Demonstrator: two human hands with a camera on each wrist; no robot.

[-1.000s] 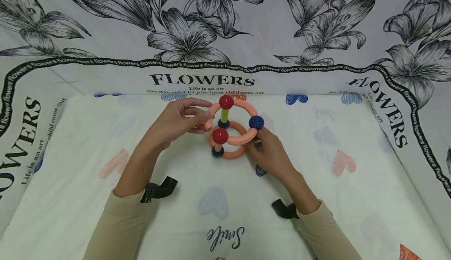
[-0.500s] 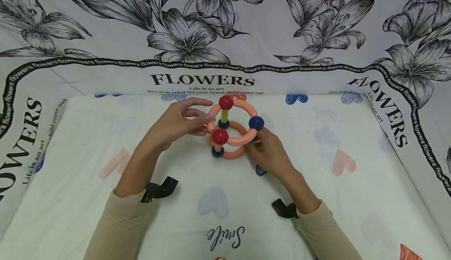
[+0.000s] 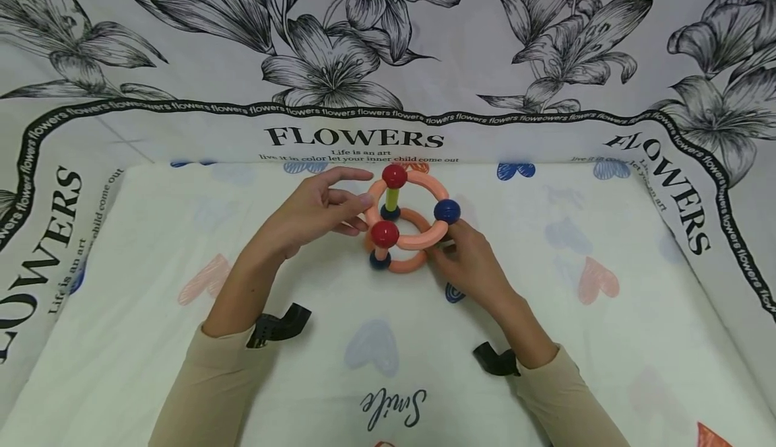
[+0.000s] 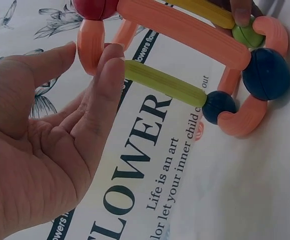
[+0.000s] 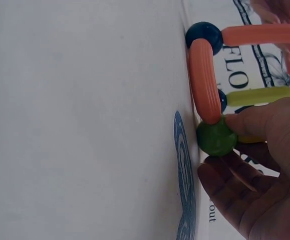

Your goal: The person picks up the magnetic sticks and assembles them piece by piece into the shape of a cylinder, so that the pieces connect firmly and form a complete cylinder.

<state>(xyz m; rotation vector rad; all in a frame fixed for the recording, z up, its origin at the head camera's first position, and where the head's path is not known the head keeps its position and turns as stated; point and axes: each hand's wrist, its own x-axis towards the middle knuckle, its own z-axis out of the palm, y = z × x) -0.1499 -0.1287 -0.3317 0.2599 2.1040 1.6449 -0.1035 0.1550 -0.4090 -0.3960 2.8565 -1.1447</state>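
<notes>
Right now my left hand (image 3: pixel 312 208) is open, its fingers (image 4: pixel 104 85) straight and a little apart, the tips resting against the end of a yellow-green rod (image 4: pixel 165 83) and just beside an orange curved piece (image 4: pixel 90 46) on the near side of the toy frame (image 3: pixel 409 221). My right hand (image 3: pixel 469 265) sits on the other side of the frame, and its fingers (image 5: pixel 257 120) are curled on a green ball (image 5: pixel 216 137) at a lower corner, pinching it where an orange bar (image 5: pixel 204 82) meets it. The frame stands between my two hands, touching both, on a white sheet (image 3: pixel 545 326) with printed hearts; it is built of orange curves, rods and red and dark blue balls (image 3: pixel 446 211).

I judge the weak spots to be the joints. Since my left fingers only lean on the rod and do not grip it, a sideways nudge could pop that rod off its ball or tip the upper ring over. If my right pinch pulls on the green ball, the bottom corner could come apart and the frame could sag or roll on the soft sheet.

Beyond my hands hangs a cloth (image 3: pixel 388 63) printed with black flowers and lettering.
</notes>
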